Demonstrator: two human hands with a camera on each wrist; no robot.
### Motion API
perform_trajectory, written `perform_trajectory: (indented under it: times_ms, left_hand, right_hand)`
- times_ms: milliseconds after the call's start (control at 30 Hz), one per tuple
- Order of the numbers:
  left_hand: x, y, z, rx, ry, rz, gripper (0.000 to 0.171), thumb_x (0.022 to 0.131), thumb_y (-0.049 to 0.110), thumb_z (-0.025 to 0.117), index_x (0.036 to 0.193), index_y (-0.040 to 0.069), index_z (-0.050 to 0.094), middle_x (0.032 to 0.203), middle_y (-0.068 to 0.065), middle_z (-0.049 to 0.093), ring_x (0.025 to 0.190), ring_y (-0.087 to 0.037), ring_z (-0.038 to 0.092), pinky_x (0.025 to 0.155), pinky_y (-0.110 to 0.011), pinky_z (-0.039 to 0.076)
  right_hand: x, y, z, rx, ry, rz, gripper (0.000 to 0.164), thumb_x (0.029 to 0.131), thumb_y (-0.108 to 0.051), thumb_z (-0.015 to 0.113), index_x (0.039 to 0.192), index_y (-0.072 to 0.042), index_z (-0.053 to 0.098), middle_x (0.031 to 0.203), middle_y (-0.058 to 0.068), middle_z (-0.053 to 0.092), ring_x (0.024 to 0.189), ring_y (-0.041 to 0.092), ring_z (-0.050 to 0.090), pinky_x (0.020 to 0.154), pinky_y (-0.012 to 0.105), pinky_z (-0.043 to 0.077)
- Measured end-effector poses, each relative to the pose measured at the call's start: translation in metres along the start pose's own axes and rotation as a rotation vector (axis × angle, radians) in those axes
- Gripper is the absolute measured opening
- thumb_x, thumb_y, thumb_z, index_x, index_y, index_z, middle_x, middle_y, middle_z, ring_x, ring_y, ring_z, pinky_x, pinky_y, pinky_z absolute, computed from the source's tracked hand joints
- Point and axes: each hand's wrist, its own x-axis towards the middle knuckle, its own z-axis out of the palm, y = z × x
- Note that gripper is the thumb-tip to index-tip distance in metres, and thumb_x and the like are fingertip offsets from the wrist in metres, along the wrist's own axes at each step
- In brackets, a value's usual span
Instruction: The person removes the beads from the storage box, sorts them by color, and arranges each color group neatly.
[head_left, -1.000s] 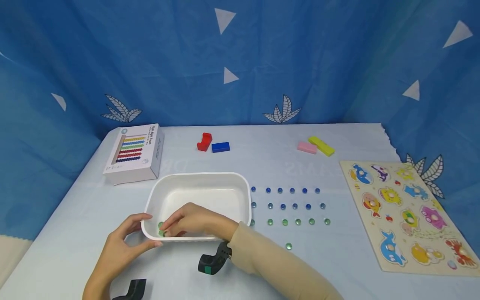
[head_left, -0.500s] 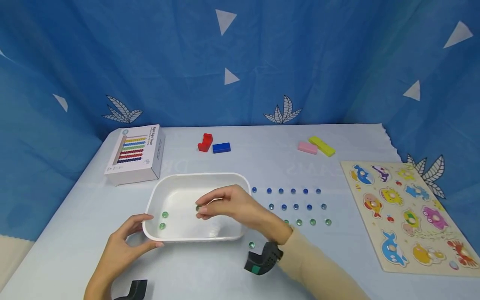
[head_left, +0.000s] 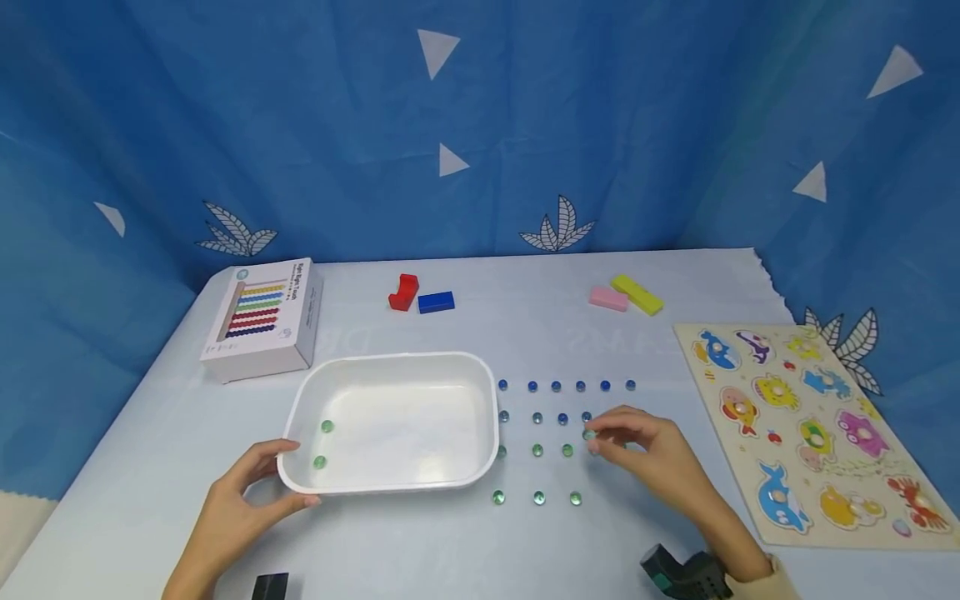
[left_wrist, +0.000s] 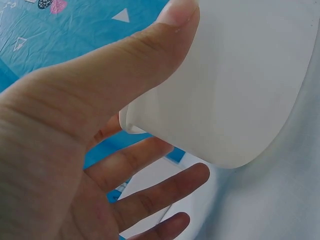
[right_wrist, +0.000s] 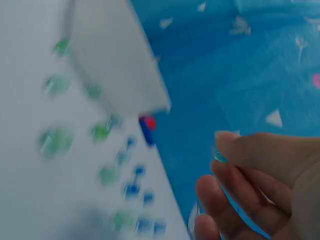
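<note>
My left hand (head_left: pixel 236 508) grips the near left corner of a white plastic tub (head_left: pixel 390 483), thumb on its front wall and a finger at its left end. In the left wrist view the thumb lies on the tub's outer wall (left_wrist: pixel 240 90), the lower fingers spread loosely. Two green glass beads (head_left: pixel 327 426) lie in the tub's left end. My right hand (head_left: pixel 656 458) pinches a greenish glass bead (head_left: pixel 589 434) between thumb and index finger, above the bead rows right of the tub. The right wrist view shows this bead (right_wrist: pixel 218 155) at the fingertips.
Blue beads (head_left: pixel 556 387) and green beads (head_left: pixel 537 450) stand in rows beside the tub; three green ones (head_left: pixel 539 498) form the nearest row. A wooden animal puzzle (head_left: pixel 810 433) lies right, a box (head_left: pixel 262 321) back left. Red (head_left: pixel 403 292), blue, pink and yellow-green blocks lie behind.
My right hand has lifted a bead out of the tub and carried it right, over the bead rows. The left hand keeps its hold on the tub. The head view has shifted slightly.
</note>
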Motion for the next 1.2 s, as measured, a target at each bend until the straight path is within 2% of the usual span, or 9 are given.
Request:
perform_trajectory:
  times_ms: [133, 267, 433, 633, 800, 933, 1033, 1133, 1200]
  left_hand:
    - [-0.002, 0.000, 0.000, 0.006, 0.003, 0.000, 0.066, 0.057, 0.041, 0.082, 0.115, 0.023, 0.054, 0.119, -0.007, 0.054, 0.084, 0.019, 0.042, 0.084, -0.043, 0.040]
    - [-0.002, 0.000, 0.000, 0.001, -0.001, -0.009, 0.068, 0.057, 0.042, 0.081, 0.116, 0.021, 0.054, 0.120, -0.006, 0.054, 0.083, 0.020, 0.040, 0.084, -0.045, 0.040]
    - [-0.002, 0.000, 0.000, -0.008, -0.006, -0.015, 0.068, 0.057, 0.042, 0.081, 0.116, 0.022, 0.054, 0.120, -0.008, 0.053, 0.083, 0.020, 0.040, 0.085, -0.046, 0.039]
    - [-0.001, -0.001, 0.000, -0.012, -0.006, -0.006, 0.068, 0.057, 0.041, 0.082, 0.116, 0.021, 0.053, 0.122, -0.007, 0.053, 0.083, 0.021, 0.039, 0.085, -0.047, 0.040]
    - [0.000, -0.001, 0.002, -0.007, 0.003, 0.008, 0.068, 0.057, 0.040, 0.082, 0.116, 0.021, 0.054, 0.120, -0.003, 0.053, 0.084, 0.020, 0.041, 0.084, -0.045, 0.040]
    - [-0.001, -0.001, 0.002, 0.020, 0.014, 0.016, 0.067, 0.057, 0.041, 0.082, 0.115, 0.023, 0.055, 0.116, 0.002, 0.053, 0.084, 0.019, 0.043, 0.082, -0.032, 0.040]
    - [-0.001, 0.000, 0.001, 0.033, 0.011, 0.011, 0.066, 0.058, 0.041, 0.082, 0.115, 0.025, 0.054, 0.116, 0.004, 0.053, 0.085, 0.018, 0.044, 0.080, -0.029, 0.038]
    - [-0.001, 0.000, 0.001, 0.007, 0.001, 0.007, 0.066, 0.058, 0.039, 0.082, 0.116, 0.024, 0.054, 0.117, -0.001, 0.054, 0.084, 0.019, 0.042, 0.083, -0.037, 0.039]
    - [-0.001, -0.001, 0.000, -0.011, -0.001, -0.001, 0.066, 0.058, 0.038, 0.082, 0.117, 0.024, 0.054, 0.117, 0.000, 0.053, 0.084, 0.020, 0.042, 0.084, -0.044, 0.038]
  right_hand:
    - [-0.026, 0.028, -0.004, -0.136, 0.078, 0.020, 0.015, 0.075, -0.027, 0.072, 0.090, -0.024, 0.070, 0.084, -0.013, 0.064, 0.073, -0.001, 0.054, 0.066, 0.017, 0.048]
    - [-0.044, 0.045, -0.002, -0.147, 0.078, 0.002, 0.014, 0.072, -0.022, 0.074, 0.086, -0.026, 0.069, 0.081, -0.014, 0.064, 0.068, 0.000, 0.052, 0.060, 0.016, 0.046]
    - [-0.054, 0.050, 0.005, -0.188, 0.070, 0.018, 0.018, 0.069, -0.019, 0.076, 0.082, -0.028, 0.069, 0.077, -0.018, 0.061, 0.067, -0.003, 0.051, 0.060, 0.016, 0.047]
    - [-0.057, 0.049, 0.008, -0.268, 0.089, 0.053, 0.025, 0.066, -0.013, 0.078, 0.079, -0.031, 0.067, 0.075, -0.020, 0.056, 0.068, -0.006, 0.049, 0.064, 0.015, 0.048]
    - [-0.056, 0.050, 0.008, -0.285, 0.107, -0.002, 0.028, 0.064, -0.009, 0.078, 0.078, -0.030, 0.067, 0.074, -0.020, 0.055, 0.066, -0.005, 0.047, 0.060, 0.015, 0.046]
    - [-0.055, 0.049, 0.011, -0.271, 0.102, -0.022, 0.029, 0.064, -0.008, 0.078, 0.079, -0.030, 0.067, 0.078, -0.021, 0.057, 0.070, -0.006, 0.051, 0.063, 0.015, 0.049]
    - [-0.053, 0.048, 0.013, -0.276, 0.102, -0.058, 0.030, 0.064, -0.008, 0.078, 0.081, -0.030, 0.067, 0.081, -0.021, 0.059, 0.075, -0.007, 0.054, 0.068, 0.014, 0.051]
    - [-0.051, 0.048, 0.015, -0.285, 0.111, -0.118, 0.030, 0.063, -0.008, 0.079, 0.081, -0.029, 0.068, 0.083, -0.022, 0.060, 0.077, -0.007, 0.055, 0.069, 0.012, 0.050]
    - [-0.049, 0.048, 0.017, -0.285, 0.111, -0.146, 0.029, 0.063, -0.009, 0.079, 0.082, -0.029, 0.068, 0.083, -0.022, 0.060, 0.077, -0.006, 0.055, 0.069, 0.012, 0.049]
